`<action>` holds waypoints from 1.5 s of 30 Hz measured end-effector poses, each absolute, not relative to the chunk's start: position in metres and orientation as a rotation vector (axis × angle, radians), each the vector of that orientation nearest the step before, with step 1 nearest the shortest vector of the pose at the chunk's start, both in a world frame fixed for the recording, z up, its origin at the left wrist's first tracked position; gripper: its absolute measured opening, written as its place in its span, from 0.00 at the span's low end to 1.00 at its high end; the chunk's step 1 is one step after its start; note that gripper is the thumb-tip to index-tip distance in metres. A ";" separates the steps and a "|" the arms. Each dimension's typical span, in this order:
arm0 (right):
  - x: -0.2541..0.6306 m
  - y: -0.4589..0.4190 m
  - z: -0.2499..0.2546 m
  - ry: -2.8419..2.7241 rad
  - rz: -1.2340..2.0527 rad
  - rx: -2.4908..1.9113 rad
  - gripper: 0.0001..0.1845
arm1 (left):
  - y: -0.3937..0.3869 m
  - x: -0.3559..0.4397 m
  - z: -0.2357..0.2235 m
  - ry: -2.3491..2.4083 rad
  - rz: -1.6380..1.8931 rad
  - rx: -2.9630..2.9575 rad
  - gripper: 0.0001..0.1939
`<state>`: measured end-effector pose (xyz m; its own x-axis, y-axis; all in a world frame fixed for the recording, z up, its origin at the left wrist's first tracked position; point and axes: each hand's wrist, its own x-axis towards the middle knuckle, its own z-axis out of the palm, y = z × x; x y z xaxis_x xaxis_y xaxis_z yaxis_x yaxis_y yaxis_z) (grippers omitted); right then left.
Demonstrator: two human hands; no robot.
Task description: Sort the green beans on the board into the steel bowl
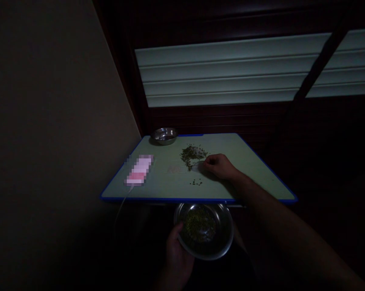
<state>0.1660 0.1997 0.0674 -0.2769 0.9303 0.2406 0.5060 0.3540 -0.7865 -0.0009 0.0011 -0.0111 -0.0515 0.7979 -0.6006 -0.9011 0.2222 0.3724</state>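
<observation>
My left hand [178, 252] grips the left rim of a steel bowl [226, 238], its thumb over the edge. The bowl sits just below the table's front edge, with small green bits [199, 224] in it. Above the tabletop, my right hand [218, 165] is closed in a pinch. A pale, see-through piece [197, 166] shows at its fingertips; its kind is unclear in the dim light. It touches the lower end of a pile of small greenish-brown bits [190, 153]. Several loose bits [196, 182] lie nearer the front edge.
A light green table [249, 161] with a blue rim carries a small steel bowl [164, 137] at its back left. A lit phone [140, 170] lies at the left, its cable [123, 204] hanging over the front. A wall stands left, dark panelled doors [224, 76] behind.
</observation>
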 end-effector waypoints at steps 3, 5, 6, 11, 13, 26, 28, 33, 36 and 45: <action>0.166 0.199 0.068 -1.913 0.765 -1.236 0.15 | 0.001 -0.001 -0.009 0.835 1.391 -0.156 0.10; 0.165 0.199 0.068 -1.926 0.785 -1.205 0.15 | 0.001 -0.001 -0.009 0.834 1.384 -0.166 0.10; 0.165 0.198 0.067 -1.931 0.794 -1.192 0.15 | 0.001 -0.002 -0.009 0.831 1.378 -0.170 0.10; 0.160 0.198 0.064 -1.953 0.815 -1.157 0.15 | 0.000 -0.002 -0.012 0.826 1.374 -0.170 0.10; 0.157 0.197 0.065 -1.979 0.818 -1.140 0.14 | 0.000 -0.002 -0.013 0.823 1.370 -0.167 0.10; 0.161 0.200 0.066 -1.932 0.716 -1.219 0.13 | 0.002 -0.002 -0.011 0.830 1.379 -0.156 0.12; 0.163 0.200 0.069 -1.912 0.718 -1.248 0.12 | 0.002 -0.001 -0.011 0.829 1.379 -0.162 0.11; 0.165 0.199 0.071 -1.875 0.698 -1.250 0.12 | 0.001 -0.001 -0.010 0.835 1.376 -0.184 0.10; 0.164 0.199 0.069 -1.914 0.685 -1.187 0.14 | 0.001 -0.002 -0.012 0.831 1.372 -0.179 0.10; 0.159 0.203 0.062 -1.984 0.673 -1.076 0.13 | 0.002 -0.001 -0.008 0.840 1.372 -0.160 0.12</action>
